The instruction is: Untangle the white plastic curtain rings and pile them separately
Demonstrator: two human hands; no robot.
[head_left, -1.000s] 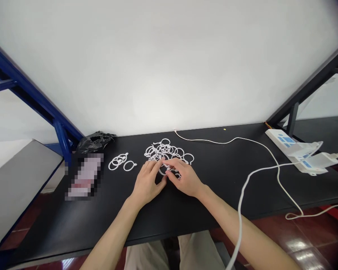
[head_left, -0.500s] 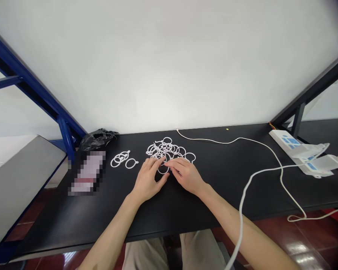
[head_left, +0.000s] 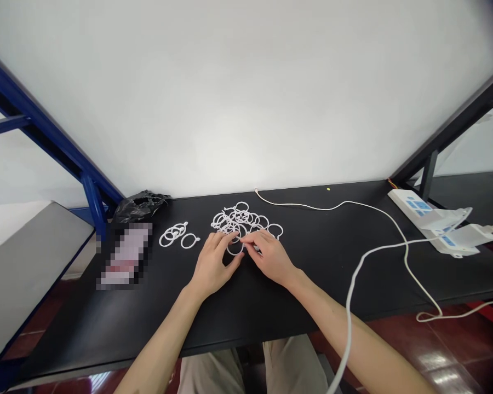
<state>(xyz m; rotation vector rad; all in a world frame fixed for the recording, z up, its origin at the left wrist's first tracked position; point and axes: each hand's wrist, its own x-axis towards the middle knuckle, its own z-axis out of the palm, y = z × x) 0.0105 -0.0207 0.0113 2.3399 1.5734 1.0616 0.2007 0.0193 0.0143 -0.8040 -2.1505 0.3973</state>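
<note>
- White rings, thin, several with small knobs, one pile [head_left: 241, 216]: our landmark, lying overlapped on the black table [head_left: 119, 317].
- One single ring [head_left: 235, 255], white, at the near edge of the pile, between our two hands.
- Our left hand [head_left: 213, 265], near and left of the pile: fingers side by side, thumb spread apart from them, the single ring showing in the gap.
- Our right hand [head_left: 271, 257], near and right of the pile: thumb and forefinger tips drawn together beside the ring's right edge; whether they are clamped on it we cannot tell.
- Smaller group of white rings [head_left: 173, 234], left of the pile and apart from it, some overlapping, one lying just beside the others.
- Black plastic bag [head_left: 139, 205], crumpled, left of the pile and farther back.
- Blurred item [head_left: 125, 254], well left of the pile; we cannot read what it is.
- Thin white cable [head_left: 304, 206], one end behind the pile, the length running off to its right.
- Thicker white cable [head_left: 352, 290], right of the pile, passing in front of our right forearm.
- White block with blue panels [head_left: 414, 205], well right of the pile.
</note>
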